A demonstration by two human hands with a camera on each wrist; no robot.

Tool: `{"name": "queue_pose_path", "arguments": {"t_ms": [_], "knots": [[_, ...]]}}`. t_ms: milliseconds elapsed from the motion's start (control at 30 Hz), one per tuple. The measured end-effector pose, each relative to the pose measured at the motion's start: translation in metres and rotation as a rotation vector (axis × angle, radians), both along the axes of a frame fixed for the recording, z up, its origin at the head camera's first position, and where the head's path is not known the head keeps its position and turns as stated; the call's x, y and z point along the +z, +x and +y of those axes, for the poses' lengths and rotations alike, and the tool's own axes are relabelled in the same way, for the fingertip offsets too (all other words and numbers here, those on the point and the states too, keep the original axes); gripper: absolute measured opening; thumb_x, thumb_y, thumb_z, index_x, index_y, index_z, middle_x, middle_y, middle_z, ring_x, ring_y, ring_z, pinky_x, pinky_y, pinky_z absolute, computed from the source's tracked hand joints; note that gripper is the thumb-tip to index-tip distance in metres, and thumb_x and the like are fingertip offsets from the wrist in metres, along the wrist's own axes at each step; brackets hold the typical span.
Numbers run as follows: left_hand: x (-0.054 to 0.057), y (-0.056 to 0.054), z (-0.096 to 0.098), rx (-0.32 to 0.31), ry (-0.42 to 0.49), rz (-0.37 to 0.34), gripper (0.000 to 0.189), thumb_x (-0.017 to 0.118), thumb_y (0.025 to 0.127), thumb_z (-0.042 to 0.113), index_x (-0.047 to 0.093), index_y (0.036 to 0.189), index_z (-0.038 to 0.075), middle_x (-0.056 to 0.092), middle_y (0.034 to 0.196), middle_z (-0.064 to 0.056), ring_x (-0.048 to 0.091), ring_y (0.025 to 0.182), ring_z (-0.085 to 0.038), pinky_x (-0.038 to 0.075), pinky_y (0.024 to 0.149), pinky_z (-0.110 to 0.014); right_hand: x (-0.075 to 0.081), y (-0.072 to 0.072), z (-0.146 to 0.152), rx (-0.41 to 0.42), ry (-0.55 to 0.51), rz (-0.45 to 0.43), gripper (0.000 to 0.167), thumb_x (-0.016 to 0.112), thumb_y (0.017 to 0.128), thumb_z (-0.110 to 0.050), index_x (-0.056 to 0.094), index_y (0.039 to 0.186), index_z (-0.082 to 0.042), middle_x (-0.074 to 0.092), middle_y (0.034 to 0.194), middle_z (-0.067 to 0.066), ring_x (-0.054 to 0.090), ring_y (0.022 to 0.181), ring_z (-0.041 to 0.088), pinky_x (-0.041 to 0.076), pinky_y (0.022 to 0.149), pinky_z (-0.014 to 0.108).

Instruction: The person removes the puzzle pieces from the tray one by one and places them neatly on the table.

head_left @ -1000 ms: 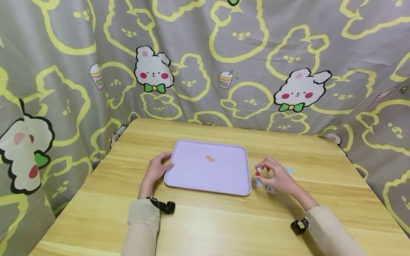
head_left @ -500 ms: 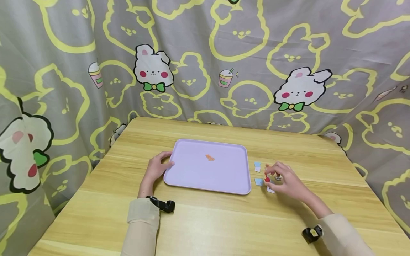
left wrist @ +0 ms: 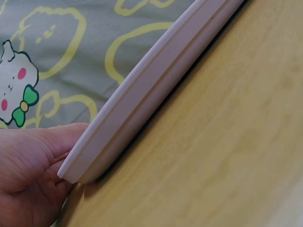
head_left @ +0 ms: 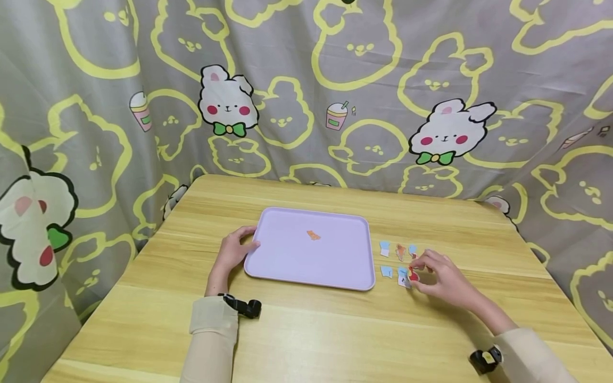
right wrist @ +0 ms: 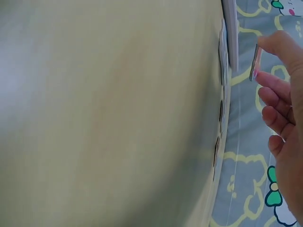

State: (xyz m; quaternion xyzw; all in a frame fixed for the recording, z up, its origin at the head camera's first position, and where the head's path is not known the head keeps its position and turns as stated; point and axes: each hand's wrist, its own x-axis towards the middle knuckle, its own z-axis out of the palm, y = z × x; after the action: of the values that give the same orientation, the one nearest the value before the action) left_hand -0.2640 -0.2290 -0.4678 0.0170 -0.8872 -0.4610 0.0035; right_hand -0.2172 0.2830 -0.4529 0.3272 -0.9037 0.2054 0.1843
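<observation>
My left hand [head_left: 235, 248] grips the left edge of a lilac tray [head_left: 306, 260], thumb over the rim; the left wrist view shows the tray's outer wall [left wrist: 142, 85] beside that hand. An orange puzzle piece [head_left: 313, 235] lies on the tray. Right of the tray, thumb and fingertips of my right hand [head_left: 442, 276] pinch a red puzzle piece [head_left: 413, 274]. Seen edge-on in the right wrist view, the held piece [right wrist: 254, 64] is above the table, its other fingers loosely curled. My right hand partly hides the pieces nearest it.
Several puzzle pieces lie in two rows between tray and right hand, among them a blue-and-white one [head_left: 385, 248], a brown one [head_left: 400, 251] and a light blue one [head_left: 386, 272]. A patterned curtain [head_left: 287, 64] hangs behind the wooden table [head_left: 325, 335].
My right hand has moved rightward, away from the tray, with the red puzzle piece pinched, uncovering pieces on the table. My left hand and the tray have stayed in place.
</observation>
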Motion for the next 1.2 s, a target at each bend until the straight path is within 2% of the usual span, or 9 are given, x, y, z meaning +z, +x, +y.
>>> {"name": "queue_pose_path", "arguments": {"t_ms": [500,1200], "knots": [[0.000,0.002,0.000,0.001,-0.003,0.013,0.048,0.065,0.093,0.015,0.053,0.138,0.005,0.054,0.144,-0.017,0.039,0.142,-0.036,0.029,0.121,-0.050,-0.004,0.000,0.017,-0.002,0.094,0.030,0.036,0.085,0.062,-0.014,0.070,0.094,-0.013,0.057,0.087,-0.009,0.052,0.079,0.005,0.032,0.067,0.020],[0.001,-0.001,0.000,-0.002,0.000,-0.001,0.048,0.065,0.094,0.015,0.052,0.140,0.006,0.053,0.145,-0.016,0.038,0.143,-0.035,0.027,0.122,-0.050,-0.002,-0.002,0.020,-0.013,0.223,0.009,0.030,0.085,0.068,-0.024,0.074,0.094,-0.015,0.063,0.090,-0.010,0.050,0.083,0.005,0.031,0.065,0.020]]}}
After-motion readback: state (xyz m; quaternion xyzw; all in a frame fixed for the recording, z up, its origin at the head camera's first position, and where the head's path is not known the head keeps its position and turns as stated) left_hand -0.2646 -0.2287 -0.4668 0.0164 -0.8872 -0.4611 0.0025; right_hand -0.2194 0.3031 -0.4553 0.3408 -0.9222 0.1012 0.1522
